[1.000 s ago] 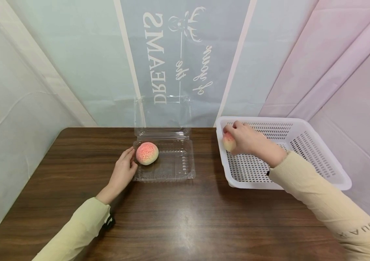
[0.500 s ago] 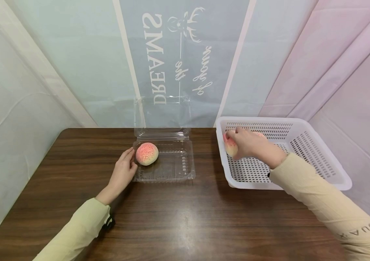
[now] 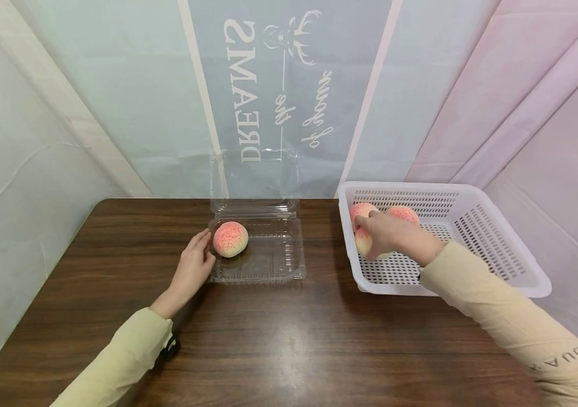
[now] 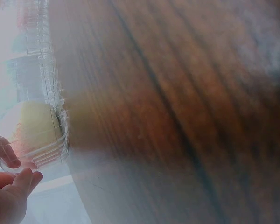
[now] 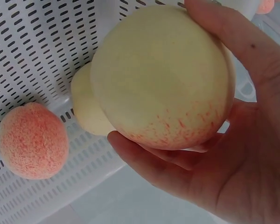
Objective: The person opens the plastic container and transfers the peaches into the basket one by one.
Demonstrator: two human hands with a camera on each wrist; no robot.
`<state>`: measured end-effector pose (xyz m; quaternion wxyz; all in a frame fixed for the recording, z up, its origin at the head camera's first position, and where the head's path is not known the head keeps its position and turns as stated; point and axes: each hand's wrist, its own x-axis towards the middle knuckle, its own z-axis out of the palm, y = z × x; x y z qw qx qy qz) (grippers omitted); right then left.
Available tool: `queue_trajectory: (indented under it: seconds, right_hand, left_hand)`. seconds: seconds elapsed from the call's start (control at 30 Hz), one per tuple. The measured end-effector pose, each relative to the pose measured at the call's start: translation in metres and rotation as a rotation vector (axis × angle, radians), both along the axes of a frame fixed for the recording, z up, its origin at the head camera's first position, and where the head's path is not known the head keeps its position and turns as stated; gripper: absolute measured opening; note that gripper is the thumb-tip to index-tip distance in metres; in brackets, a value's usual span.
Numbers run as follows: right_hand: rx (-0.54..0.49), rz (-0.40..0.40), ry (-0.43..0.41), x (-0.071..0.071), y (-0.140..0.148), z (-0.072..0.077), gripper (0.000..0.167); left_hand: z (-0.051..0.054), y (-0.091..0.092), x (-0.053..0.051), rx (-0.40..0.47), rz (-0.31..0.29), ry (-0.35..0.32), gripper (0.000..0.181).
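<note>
My right hand (image 3: 391, 232) grips a pink and cream peach (image 5: 163, 79) over the left part of a white plastic basket (image 3: 513, 243). In the right wrist view its fingers and thumb curl round the fruit. Two other peaches lie in the basket: one at the back left corner (image 3: 362, 210), another peach (image 3: 404, 214) partly behind the hand. My left hand (image 3: 189, 268) pinches the left rim of a clear plastic clamshell box (image 3: 274, 265), whose lid stands up at the back. Inside the box, at its left end, sits one peach (image 3: 230, 239).
Both the box and the basket stand on a dark wooden table (image 3: 268, 339). A printed cloth backdrop (image 3: 289, 102) hangs behind the table's back edge, with pale cloth on both sides. The basket's raised walls surround the peaches in it.
My right hand has moved slightly lower and toward the front inside the basket with its peach, uncovering the two peaches there. The left hand and the box have stayed in place.
</note>
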<state>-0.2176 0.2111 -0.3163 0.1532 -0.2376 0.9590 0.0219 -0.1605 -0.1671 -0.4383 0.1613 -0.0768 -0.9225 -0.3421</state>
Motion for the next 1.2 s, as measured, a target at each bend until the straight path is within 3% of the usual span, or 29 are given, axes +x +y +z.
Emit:
queue_trajectory:
  seconds: [0.57,0.8,1.2]
  right_hand:
    - [-0.002,0.021,-0.108,-0.007,0.001,-0.015,0.073]
    - [-0.023,0.02,-0.137,-0.009,0.001,-0.012,0.052]
    - [-0.036,0.03,-0.143,-0.009,-0.002,-0.002,0.047]
  left_hand:
    - [-0.001,-0.001,-0.002,-0.004,-0.007,0.018,0.044]
    - [-0.001,-0.001,-0.002,-0.002,-0.005,0.009,0.044]
    - [-0.001,-0.001,0.0,-0.005,-0.005,-0.003,0.044]
